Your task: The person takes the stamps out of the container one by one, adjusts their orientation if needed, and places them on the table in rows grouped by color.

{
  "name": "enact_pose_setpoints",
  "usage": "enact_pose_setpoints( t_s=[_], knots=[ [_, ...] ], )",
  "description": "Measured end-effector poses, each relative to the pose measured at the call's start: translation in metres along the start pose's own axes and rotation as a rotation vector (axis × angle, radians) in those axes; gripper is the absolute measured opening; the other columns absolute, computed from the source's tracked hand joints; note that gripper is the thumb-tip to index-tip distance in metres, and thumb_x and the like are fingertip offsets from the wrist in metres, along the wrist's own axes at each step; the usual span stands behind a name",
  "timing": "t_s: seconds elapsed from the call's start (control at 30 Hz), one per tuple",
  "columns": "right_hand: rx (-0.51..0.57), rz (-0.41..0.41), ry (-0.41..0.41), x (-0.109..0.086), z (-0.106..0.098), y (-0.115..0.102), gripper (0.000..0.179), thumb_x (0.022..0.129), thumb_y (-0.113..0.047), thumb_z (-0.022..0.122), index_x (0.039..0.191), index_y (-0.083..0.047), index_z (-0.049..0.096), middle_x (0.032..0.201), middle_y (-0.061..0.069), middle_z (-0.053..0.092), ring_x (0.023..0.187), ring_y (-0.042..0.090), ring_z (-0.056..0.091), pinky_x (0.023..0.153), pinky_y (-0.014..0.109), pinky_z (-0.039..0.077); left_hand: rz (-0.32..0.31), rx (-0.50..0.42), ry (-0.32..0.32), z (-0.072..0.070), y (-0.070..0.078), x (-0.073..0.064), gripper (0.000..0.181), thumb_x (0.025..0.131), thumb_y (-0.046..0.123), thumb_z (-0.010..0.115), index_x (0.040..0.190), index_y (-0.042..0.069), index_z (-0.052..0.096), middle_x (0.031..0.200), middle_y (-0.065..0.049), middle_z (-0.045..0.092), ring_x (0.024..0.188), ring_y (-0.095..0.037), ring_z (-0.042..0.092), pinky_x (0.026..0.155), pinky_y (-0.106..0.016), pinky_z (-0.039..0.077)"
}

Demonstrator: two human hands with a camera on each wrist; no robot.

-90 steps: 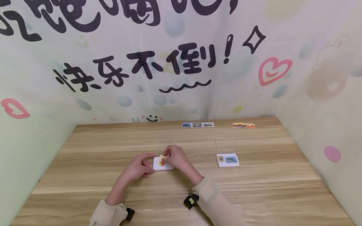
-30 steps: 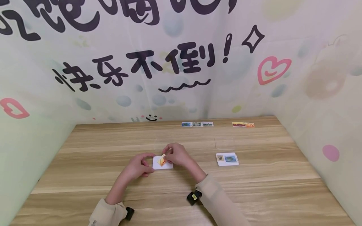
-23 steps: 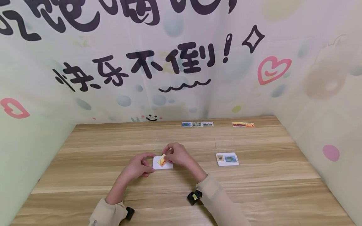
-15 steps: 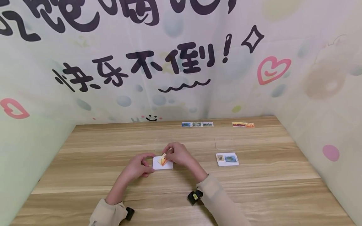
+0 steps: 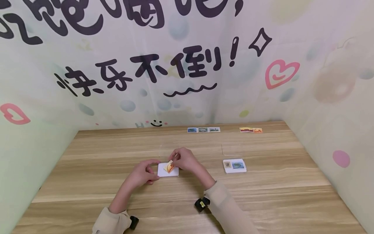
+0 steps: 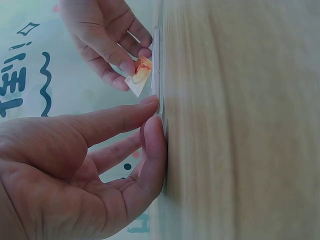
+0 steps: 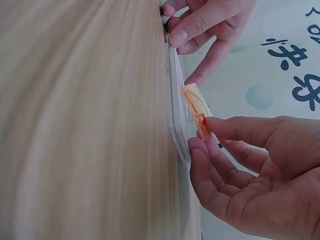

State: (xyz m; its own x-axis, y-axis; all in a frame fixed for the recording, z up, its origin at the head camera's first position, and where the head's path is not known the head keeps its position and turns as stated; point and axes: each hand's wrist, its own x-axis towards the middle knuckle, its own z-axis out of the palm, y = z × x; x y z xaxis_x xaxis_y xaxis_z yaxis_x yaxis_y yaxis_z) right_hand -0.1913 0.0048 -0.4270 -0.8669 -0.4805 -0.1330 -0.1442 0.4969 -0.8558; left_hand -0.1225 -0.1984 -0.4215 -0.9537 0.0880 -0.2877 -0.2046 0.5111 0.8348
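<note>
My left hand (image 5: 141,174) holds the left end of a small stack of white cards (image 5: 161,173), thumb and forefinger at its corners. Between the right hand's (image 5: 185,160) thumb and forefinger is a small orange and yellow postage stamp (image 5: 169,167). It slants over the white face; in the right wrist view the stamp (image 7: 196,106) is tilted, with its upper end close to the cards (image 7: 178,107). Whether it touches them I cannot tell. The left wrist view shows the pinched stamp (image 6: 140,71) beyond the left fingertips.
Right of the hands lies a second white card stack (image 5: 230,171) bearing a brown stamp (image 5: 227,165) and a blue-green stamp (image 5: 238,165). Faint clear sheets lie behind both stacks. Along the back edge are three bluish stamps (image 5: 203,129) and two orange-red ones (image 5: 251,130).
Over three seconds the stamp has turned to a greater slant, and more of its picture shows. The right forearm has shifted slightly right. My left hand and the cards stay in place.
</note>
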Motion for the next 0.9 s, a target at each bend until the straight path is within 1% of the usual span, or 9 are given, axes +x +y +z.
enact_pose_setpoints(
  t_s=[0.17,0.5,0.9],
  knots=[
    [0.006,-0.020,-0.014,-0.001,-0.002,0.001,0.009,0.092,0.004,0.074,0.100,0.001,0.075,0.075,0.000,0.056,0.063,0.011,0.048,0.055,0.020,0.040,0.011,0.007,-0.001,0.000,0.000,-0.001,0.055,0.087,-0.006,0.080,0.139,-0.007,0.061,0.078,-0.007,0.055,0.058,-0.014,0.055,0.055,-0.024,0.052],
    [0.023,-0.014,-0.048,0.000,-0.006,0.002,0.007,0.094,0.003,0.074,0.101,0.001,0.075,0.075,0.000,0.059,0.061,0.010,0.050,0.054,0.020,0.042,0.024,0.007,-0.005,0.000,-0.001,0.001,0.057,0.087,-0.005,0.081,0.139,-0.008,0.060,0.078,-0.007,0.055,0.058,-0.015,0.054,0.055,-0.025,0.053],
    [0.060,-0.031,-0.046,0.000,-0.012,0.004,0.008,0.094,0.006,0.070,0.100,0.003,0.074,0.075,0.005,0.066,0.061,0.011,0.056,0.055,0.019,0.047,0.011,0.010,-0.001,0.000,0.000,0.001,0.056,0.087,-0.005,0.081,0.139,-0.007,0.060,0.078,-0.008,0.055,0.058,-0.014,0.054,0.055,-0.025,0.053]
  ],
)
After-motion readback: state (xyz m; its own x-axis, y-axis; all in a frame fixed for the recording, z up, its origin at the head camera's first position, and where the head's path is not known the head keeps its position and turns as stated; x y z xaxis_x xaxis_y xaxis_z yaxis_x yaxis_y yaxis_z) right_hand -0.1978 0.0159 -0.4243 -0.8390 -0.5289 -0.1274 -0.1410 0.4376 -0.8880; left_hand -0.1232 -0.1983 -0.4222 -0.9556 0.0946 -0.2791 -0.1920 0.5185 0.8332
